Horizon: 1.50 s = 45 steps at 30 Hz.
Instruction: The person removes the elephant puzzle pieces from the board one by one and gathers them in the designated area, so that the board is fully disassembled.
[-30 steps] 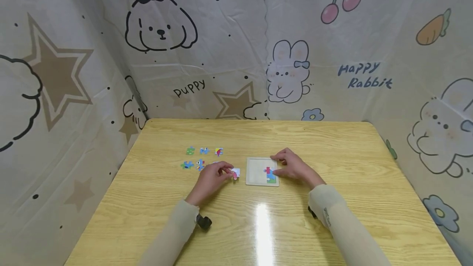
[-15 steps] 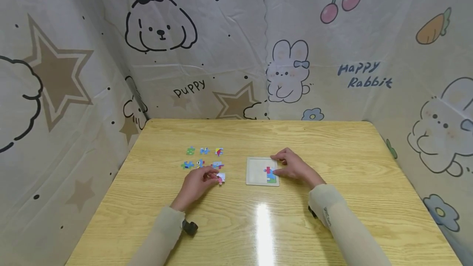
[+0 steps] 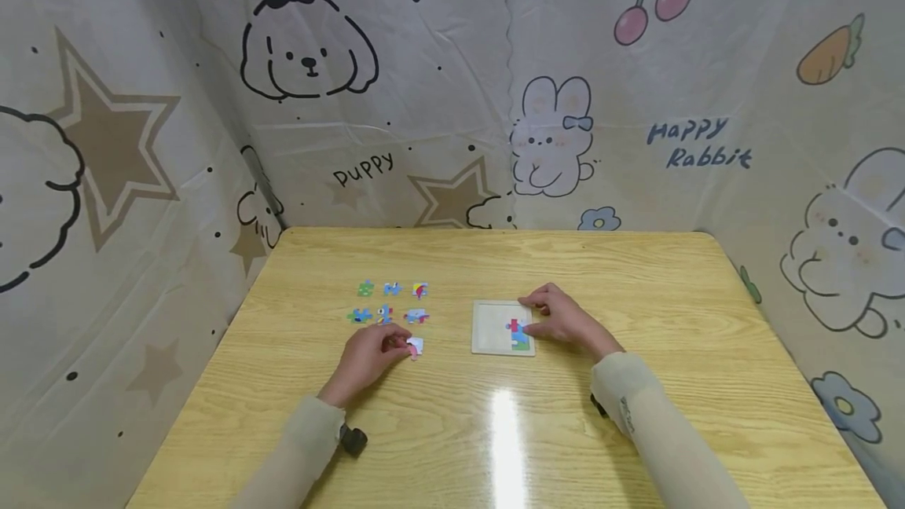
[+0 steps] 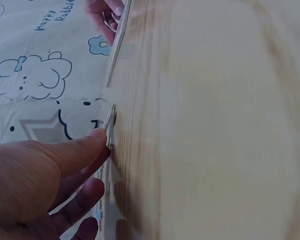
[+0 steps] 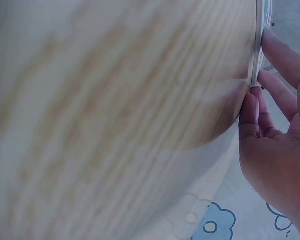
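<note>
My left hand (image 3: 364,356) pinches a white and pink jigsaw piece (image 3: 415,346) between thumb and fingers, below two rows of loose pieces. In the left wrist view that piece (image 4: 110,119) shows edge-on, tilted up from the table. My right hand (image 3: 566,319) grips the right side of a square wooden puzzle tray (image 3: 488,328), thumb on the right edge and fingers at the upper right corner. Inside the tray's lower right part lie joined red, blue and green pieces (image 3: 520,338). The right wrist view shows the right hand (image 5: 280,125) against the tray's edge (image 5: 256,45).
Loose jigsaw pieces lie left of the tray: a green one (image 3: 365,289), a blue one (image 3: 392,289) and a yellow-red one (image 3: 420,290) in the far row, several blue ones (image 3: 360,316) nearer. A printed curtain (image 3: 452,100) stands behind the wooden table (image 3: 601,273).
My left hand has moved left and slightly nearer with the white and pink jigsaw piece, uncovering a loose piece in the nearer row. The right hand and tray have stayed put.
</note>
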Each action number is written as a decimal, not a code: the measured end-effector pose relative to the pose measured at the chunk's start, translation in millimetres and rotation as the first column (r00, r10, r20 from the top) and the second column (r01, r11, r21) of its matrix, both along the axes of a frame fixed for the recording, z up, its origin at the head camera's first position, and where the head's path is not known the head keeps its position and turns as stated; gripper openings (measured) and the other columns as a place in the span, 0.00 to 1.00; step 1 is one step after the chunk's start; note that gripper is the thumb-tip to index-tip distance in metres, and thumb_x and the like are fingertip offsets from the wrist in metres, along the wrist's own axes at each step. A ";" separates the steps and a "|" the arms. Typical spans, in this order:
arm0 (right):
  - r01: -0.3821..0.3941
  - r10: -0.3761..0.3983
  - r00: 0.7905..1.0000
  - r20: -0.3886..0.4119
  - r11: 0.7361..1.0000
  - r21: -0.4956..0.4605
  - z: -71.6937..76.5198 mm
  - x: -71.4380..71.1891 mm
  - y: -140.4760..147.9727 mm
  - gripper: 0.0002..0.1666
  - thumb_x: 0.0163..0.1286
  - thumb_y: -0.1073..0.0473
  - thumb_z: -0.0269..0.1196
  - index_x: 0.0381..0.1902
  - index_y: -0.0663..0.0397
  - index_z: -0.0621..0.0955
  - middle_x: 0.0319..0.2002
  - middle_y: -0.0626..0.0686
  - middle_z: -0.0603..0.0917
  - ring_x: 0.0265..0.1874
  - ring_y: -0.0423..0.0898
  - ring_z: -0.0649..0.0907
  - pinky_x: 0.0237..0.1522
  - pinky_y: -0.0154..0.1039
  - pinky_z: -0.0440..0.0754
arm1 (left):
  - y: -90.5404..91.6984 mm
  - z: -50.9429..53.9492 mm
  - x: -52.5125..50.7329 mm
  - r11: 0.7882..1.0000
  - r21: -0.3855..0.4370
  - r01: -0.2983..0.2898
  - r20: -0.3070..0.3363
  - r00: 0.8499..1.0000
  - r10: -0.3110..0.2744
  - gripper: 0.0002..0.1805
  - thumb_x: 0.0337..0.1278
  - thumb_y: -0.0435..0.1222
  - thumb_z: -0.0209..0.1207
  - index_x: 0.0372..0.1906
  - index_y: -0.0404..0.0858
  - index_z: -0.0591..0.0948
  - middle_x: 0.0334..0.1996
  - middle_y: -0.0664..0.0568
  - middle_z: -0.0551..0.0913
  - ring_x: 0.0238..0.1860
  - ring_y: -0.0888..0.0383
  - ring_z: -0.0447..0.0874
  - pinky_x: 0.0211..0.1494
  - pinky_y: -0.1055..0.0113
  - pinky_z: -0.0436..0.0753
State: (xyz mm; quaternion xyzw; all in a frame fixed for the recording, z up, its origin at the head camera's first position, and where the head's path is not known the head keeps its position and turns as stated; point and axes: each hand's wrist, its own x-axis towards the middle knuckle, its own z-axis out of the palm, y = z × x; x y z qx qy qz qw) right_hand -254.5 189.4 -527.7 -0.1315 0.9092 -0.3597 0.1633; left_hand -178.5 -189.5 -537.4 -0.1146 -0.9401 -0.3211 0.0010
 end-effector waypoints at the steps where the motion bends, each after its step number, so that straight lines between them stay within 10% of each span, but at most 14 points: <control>1: 0.003 -0.003 1.000 0.001 1.000 -0.002 0.0 0.0 0.1 0.34 0.67 0.60 0.73 0.70 0.55 0.78 0.57 0.57 0.72 0.59 0.58 0.75 0.68 0.56 0.74 | -0.6 0.0 -0.2 1.000 -0.006 0.002 -0.007 1.000 -0.002 0.11 0.59 0.39 0.73 0.46 0.44 0.89 0.31 0.62 0.87 0.31 0.67 0.79 0.40 0.67 0.79; 34: -0.016 0.016 1.000 0.006 1.000 0.003 -2.0 -2.6 2.0 0.34 0.68 0.59 0.73 0.71 0.55 0.77 0.58 0.57 0.72 0.61 0.59 0.75 0.68 0.57 0.73 | -8.5 -0.8 -2.0 1.000 0.012 0.002 0.020 1.000 -0.002 0.10 0.61 0.37 0.72 0.47 0.43 0.90 0.30 0.63 0.84 0.31 0.66 0.76 0.38 0.69 0.77; 45: -0.012 0.012 1.000 0.026 1.000 -0.017 1.7 -0.9 3.6 0.35 0.70 0.57 0.72 0.72 0.54 0.76 0.59 0.56 0.72 0.62 0.58 0.75 0.69 0.57 0.72 | 33.1 18.4 -8.8 0.996 0.043 0.084 -0.024 0.996 -0.083 0.12 0.65 0.34 0.68 0.52 0.39 0.88 0.34 0.57 0.86 0.28 0.65 0.78 0.39 0.65 0.81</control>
